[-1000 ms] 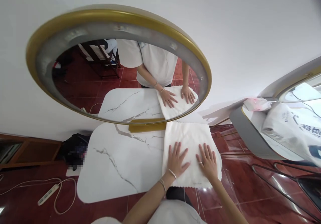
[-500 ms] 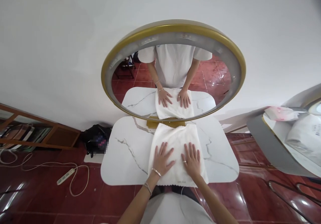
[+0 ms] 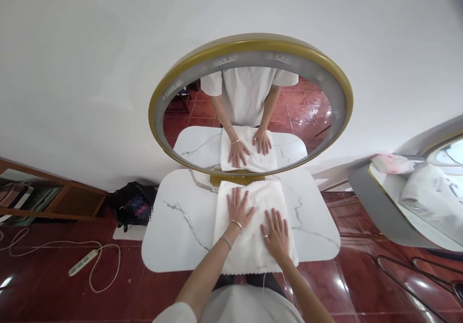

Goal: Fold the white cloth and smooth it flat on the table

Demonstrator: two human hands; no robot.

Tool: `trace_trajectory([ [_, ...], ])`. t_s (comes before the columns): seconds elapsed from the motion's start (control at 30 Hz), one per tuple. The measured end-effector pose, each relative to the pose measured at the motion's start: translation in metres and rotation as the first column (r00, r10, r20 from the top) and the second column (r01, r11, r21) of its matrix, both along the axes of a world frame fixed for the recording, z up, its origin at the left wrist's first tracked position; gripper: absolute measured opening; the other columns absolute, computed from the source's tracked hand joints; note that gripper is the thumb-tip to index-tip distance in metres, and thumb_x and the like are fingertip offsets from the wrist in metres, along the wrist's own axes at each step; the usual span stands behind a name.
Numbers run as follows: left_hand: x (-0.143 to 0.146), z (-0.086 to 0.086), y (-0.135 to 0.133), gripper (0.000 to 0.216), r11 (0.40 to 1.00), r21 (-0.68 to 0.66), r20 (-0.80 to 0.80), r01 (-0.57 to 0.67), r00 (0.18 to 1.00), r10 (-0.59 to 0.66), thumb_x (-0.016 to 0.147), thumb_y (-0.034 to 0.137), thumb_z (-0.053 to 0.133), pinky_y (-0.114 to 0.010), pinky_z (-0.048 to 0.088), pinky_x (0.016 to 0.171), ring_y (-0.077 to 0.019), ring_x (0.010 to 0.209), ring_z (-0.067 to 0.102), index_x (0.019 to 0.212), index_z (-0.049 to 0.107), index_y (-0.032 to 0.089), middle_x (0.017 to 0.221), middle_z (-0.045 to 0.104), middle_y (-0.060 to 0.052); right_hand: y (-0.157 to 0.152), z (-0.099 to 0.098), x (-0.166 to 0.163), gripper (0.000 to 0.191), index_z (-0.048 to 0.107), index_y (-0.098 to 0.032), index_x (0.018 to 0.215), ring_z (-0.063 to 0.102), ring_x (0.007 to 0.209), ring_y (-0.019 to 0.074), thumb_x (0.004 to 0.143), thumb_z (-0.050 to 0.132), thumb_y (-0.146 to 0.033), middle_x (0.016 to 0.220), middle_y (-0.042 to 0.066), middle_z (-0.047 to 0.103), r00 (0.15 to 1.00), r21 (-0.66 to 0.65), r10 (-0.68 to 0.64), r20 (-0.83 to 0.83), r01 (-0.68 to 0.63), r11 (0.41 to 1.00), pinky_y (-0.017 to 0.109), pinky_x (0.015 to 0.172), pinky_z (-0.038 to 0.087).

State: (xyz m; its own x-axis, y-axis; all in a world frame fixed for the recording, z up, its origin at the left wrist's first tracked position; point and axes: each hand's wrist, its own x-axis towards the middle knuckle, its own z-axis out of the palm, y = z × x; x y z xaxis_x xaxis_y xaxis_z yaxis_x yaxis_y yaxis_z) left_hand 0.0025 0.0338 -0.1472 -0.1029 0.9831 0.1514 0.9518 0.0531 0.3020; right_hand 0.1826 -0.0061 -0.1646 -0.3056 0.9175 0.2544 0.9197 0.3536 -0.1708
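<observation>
A white towel (image 3: 253, 245) lies spread over the middle of the white marbled table (image 3: 170, 236), its near edge reaching the table's front. My left hand (image 3: 239, 208) rests flat on the towel's upper left part, fingers apart. Lower and to the right, my right hand (image 3: 277, 233) lies palm down on the same towel with its fingers spread. Neither hand grips the cloth. A bracelet and a second band circle my left wrist, and a ring sits on a right finger.
A gold-rimmed round mirror (image 3: 249, 44) stands at the table's back, reflecting both hands. Another table (image 3: 383, 212) with a white bag (image 3: 434, 192) is at right. At left are a black bag (image 3: 132, 204), a wooden shelf (image 3: 77, 200) and a power strip (image 3: 83, 262) on the red tiles.
My left hand has slid forward over the towel, toward the mirror. The towel's far edge looks flatter. My right hand stays in nearly the same place.
</observation>
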Motion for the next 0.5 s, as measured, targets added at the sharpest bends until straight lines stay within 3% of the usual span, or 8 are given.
trace_trajectory([
  [0.13, 0.013, -0.002, 0.0, 0.071, 1.0, 0.007, 0.021, 0.02, 1.0, -0.02, 0.085, 0.053, 0.048, -0.058, 0.014, 0.114, -0.0312, 0.143, 0.009, 0.146, 0.023, 0.029, 0.156, 0.017, -0.009, 0.02, 0.004, 0.02, 0.063, 0.016, -0.026, 0.149, 0.035, 0.132, 0.0273, 0.094, 0.033, -0.05, 0.143, 0.01, 0.041, 0.999, 0.0, -0.001, -0.033, 0.001, 1.0, 0.05, 0.108, 0.025],
  [0.2, 0.004, -0.001, -0.002, 0.069, 1.0, -0.001, 0.013, 0.024, 1.0, -0.024, 0.085, 0.054, 0.049, -0.057, 0.014, 0.114, -0.0299, 0.143, 0.01, 0.145, 0.026, 0.031, 0.156, 0.018, -0.007, 0.04, 0.008, 0.014, 0.062, 0.024, -0.025, 0.147, 0.034, 0.132, 0.0284, 0.093, 0.037, -0.052, 0.143, 0.011, 0.04, 0.999, 0.007, 0.008, -0.052, -0.007, 1.0, 0.048, 0.107, 0.028],
  [0.33, -0.033, 0.001, -0.012, 0.066, 0.999, -0.027, -0.026, -0.047, 0.999, 0.046, 0.085, 0.053, 0.048, -0.055, 0.014, 0.114, -0.0274, 0.144, 0.011, 0.145, 0.028, 0.031, 0.155, 0.021, -0.006, 0.071, 0.009, -0.027, 0.063, 0.02, -0.019, 0.148, 0.018, 0.141, 0.0268, 0.094, 0.034, -0.049, 0.152, 0.012, 0.025, 0.989, 0.009, 0.144, -0.032, -0.144, 0.99, 0.047, 0.11, 0.024],
  [0.5, -0.091, 0.003, -0.028, 0.067, 0.984, -0.079, -0.091, -0.162, 0.984, 0.155, 0.085, 0.053, 0.049, -0.053, 0.015, 0.114, -0.0271, 0.143, 0.013, 0.144, 0.029, 0.031, 0.155, 0.02, -0.006, 0.066, 0.004, -0.095, 0.064, 0.01, -0.019, 0.15, 0.011, 0.143, 0.0245, 0.095, 0.033, -0.042, 0.155, 0.011, 0.017, 0.969, -0.005, 0.247, -0.008, -0.247, 0.969, 0.05, 0.113, 0.015],
])
